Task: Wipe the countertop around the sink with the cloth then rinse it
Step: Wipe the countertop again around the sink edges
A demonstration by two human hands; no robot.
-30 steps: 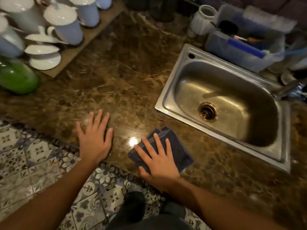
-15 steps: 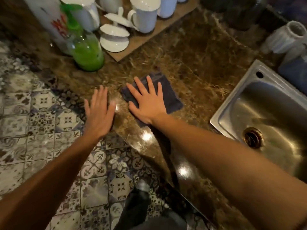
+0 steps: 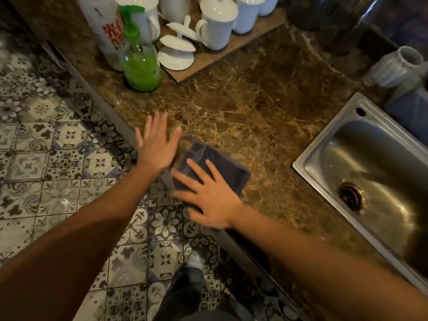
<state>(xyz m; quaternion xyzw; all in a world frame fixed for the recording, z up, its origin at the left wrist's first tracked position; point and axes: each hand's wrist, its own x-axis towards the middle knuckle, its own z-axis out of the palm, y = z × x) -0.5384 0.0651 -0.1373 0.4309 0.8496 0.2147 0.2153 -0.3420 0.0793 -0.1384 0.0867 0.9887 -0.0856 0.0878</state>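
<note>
**Flat right hand on the cloth at the surface's front edge**

The right hand (image 3: pixel 208 195) lies open on the dark blue cloth (image 3: pixel 228 169), its fingers straight and spread and its palm down. It curls round nothing. The hand is blurred, so finer detail of the fingertips is lost. The cloth sits a little below the middle of the frame, on the brown marbled surface (image 3: pixel 254 107), at the front edge that meets the patterned tile floor (image 3: pixel 58 158). It is well apart from the steel sink (image 3: pixel 328 128) at the right of the frame.

The left hand (image 3: pixel 157 147) is just left of the cloth, also open, with its fingers straight and fanned, and it holds nothing. Its thumb side comes close to the cloth's upper left corner. Whether the palm touches the surface cannot be told.

In the upper left of the frame a white container (image 3: pixel 104 42) carries red characters. The green pump of the soap bottle (image 3: pixel 141 66) in front of it hides part of them, and they cannot be read. No other label or brand shows. Beside these, white lidded cups (image 3: pixel 217 26) stand on a brown board (image 3: pixel 208 61) with two loose lids (image 3: pixel 176 54).
</note>
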